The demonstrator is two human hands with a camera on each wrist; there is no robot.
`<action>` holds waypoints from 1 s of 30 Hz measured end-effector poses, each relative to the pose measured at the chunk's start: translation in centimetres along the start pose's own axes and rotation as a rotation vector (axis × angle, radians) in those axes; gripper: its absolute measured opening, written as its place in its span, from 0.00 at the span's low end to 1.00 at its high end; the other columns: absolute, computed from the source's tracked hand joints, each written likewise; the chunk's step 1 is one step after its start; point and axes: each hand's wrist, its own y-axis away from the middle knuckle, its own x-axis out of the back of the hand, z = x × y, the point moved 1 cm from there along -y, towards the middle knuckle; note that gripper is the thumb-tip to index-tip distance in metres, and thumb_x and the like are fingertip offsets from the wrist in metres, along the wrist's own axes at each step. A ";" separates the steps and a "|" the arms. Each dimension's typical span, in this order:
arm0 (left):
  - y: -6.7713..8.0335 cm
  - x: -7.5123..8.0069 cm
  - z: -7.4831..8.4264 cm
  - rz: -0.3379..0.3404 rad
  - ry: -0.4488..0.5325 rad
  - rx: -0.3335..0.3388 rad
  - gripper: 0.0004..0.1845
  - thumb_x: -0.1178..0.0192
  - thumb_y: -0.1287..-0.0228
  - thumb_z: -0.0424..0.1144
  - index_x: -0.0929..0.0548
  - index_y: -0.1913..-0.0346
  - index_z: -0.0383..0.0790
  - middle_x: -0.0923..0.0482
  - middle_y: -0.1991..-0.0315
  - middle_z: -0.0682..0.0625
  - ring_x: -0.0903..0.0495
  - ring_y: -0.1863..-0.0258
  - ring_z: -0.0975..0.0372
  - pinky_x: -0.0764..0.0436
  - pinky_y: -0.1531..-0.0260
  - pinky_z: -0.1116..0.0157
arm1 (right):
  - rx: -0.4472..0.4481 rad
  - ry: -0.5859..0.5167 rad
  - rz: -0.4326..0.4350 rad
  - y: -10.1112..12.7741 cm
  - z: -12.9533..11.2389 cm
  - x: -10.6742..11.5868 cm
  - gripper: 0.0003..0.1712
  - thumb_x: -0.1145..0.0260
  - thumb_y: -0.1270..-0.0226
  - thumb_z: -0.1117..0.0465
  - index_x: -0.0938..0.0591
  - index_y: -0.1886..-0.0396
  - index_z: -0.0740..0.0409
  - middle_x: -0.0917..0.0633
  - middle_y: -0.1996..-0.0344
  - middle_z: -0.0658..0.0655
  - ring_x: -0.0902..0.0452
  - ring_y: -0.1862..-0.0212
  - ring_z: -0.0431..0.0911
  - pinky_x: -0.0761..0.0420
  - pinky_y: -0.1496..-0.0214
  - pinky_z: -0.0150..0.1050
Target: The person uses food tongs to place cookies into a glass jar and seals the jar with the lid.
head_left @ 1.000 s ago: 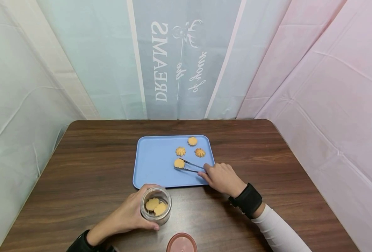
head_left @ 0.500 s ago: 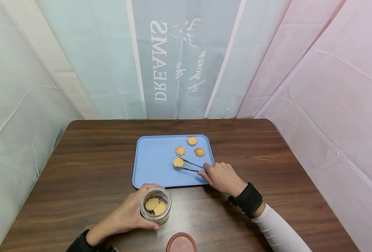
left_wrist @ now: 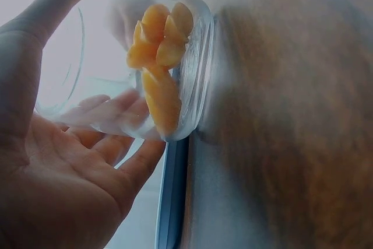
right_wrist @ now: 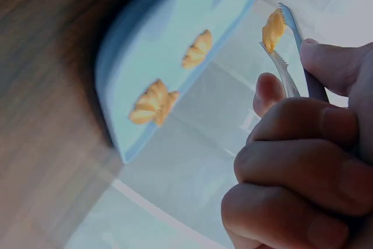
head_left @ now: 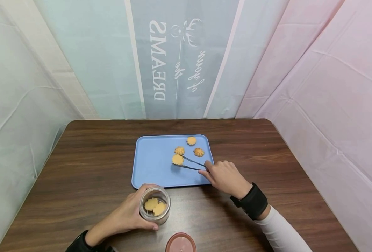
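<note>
My left hand (head_left: 127, 213) grips a clear glass jar (head_left: 164, 218), upright on the table in front of the tray. Several piped cookies (left_wrist: 160, 97) lie at the jar's bottom in the left wrist view. In my right hand (head_left: 226, 178) is a pair of metal tongs (head_left: 189, 167), held with thumb and fingers curled round the arms. Between the serrated tips sits a cookie (right_wrist: 273, 30), lifted over the blue tray (head_left: 152, 157). Three other cookies rest at the tray's right side, among them a browner cookie (head_left: 199, 152) and a pale one (head_left: 191, 140).
A reddish-brown round lid (head_left: 181, 243) lies at the near edge of the view, just right of the jar. Dark wood-grain table (head_left: 88, 164) surrounds the tray. Printed curtains (head_left: 179, 70) hang behind the table and along both sides.
The tongs with their cookie have risen a little from the tray and shifted slightly away and left. My left hand and the jar have stayed in place.
</note>
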 end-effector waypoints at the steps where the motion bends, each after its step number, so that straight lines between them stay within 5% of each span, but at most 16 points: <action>1: 0.0 0.0 0.0 0.003 -0.002 -0.001 0.53 0.11 0.61 0.54 0.29 0.31 0.45 0.17 0.41 0.49 0.16 0.45 0.56 0.17 0.42 0.58 | 0.003 0.000 0.004 0.0 -0.1 0.2 0.21 0.33 0.22 0.46 0.28 0.72 0.52 0.44 0.88 0.43 0.48 0.86 0.35 0.55 0.81 0.31; 30: 0.0 0.3 0.0 0.009 -0.007 -0.022 0.53 0.11 0.61 0.54 0.29 0.31 0.45 0.18 0.41 0.52 0.16 0.44 0.56 0.18 0.42 0.61 | 0.152 -0.073 0.130 1.5 -4.3 4.7 0.27 0.52 0.14 0.37 0.27 0.71 0.48 0.44 0.85 0.37 0.54 0.83 0.28 0.56 0.79 0.26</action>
